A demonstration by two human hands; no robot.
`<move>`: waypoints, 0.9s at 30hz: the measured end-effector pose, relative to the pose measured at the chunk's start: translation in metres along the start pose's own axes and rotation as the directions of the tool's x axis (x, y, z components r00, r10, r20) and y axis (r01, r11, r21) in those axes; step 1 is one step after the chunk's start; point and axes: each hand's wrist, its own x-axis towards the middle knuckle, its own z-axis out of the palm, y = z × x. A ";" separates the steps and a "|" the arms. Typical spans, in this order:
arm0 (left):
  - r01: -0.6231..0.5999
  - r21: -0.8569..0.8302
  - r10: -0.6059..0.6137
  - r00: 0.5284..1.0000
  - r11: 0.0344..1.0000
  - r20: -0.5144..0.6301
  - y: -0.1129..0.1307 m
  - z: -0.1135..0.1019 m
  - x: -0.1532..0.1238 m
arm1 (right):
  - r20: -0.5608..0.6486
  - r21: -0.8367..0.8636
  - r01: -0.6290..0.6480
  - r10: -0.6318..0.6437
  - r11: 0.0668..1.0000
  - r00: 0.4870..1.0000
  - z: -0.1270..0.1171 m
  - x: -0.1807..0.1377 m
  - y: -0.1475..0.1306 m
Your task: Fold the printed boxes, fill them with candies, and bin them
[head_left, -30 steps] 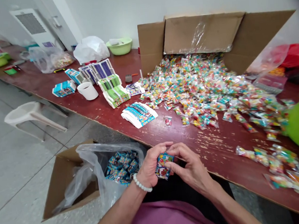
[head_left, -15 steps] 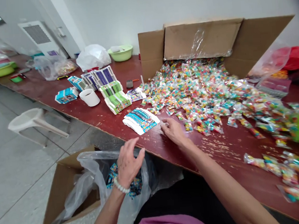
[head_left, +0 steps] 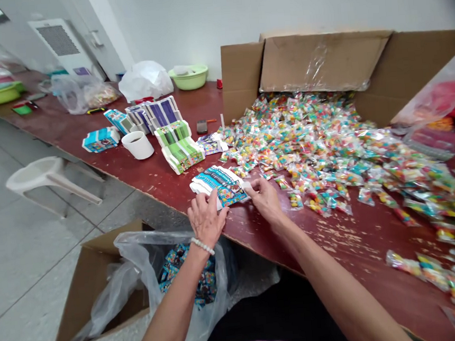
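Note:
A small stack of flat blue printed candy cartons (head_left: 213, 181) with white flaps lies near the table's front edge. My right hand (head_left: 265, 199) pinches the white flap at the right end of the nearest carton between thumb and fingers. At that carton's left end, my left hand (head_left: 207, 217), with a pale beaded bracelet at the wrist, has thumb and index finger around the flap; the fingertips are partly hidden. Small clear packets of colourful candy (head_left: 305, 153) are heaped just beyond my right hand, spilling from a tipped cardboard box (head_left: 321, 61).
Bundles of green cartons (head_left: 181, 148) and purple cartons (head_left: 162, 112) stand left, beside a white cup-shaped roll (head_left: 137, 145). Below the table edge, a lined cardboard box (head_left: 75, 295) and clear bag hold filled blue packs (head_left: 206, 286). A white stool (head_left: 48, 178) stands left.
My left hand has moved up and forward from above the bag onto the cartons. My right hand has closed on the right flap of the nearest carton. The view has shifted slightly.

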 end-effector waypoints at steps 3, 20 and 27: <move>0.021 -0.271 -0.031 0.999 0.962 -0.031 0.006 -0.027 -0.011 | 0.101 0.148 0.064 -0.079 0.987 0.992 -0.025 -0.023 0.000; 0.756 -0.644 0.543 0.591 -0.114 0.597 0.067 -0.052 -0.080 | 0.475 0.648 -0.249 -0.127 0.720 0.871 -0.079 -0.142 -0.008; 0.713 -0.697 0.405 0.662 -0.079 0.630 0.076 -0.054 -0.081 | 0.391 0.612 -0.236 -0.029 0.755 0.920 -0.073 -0.153 -0.009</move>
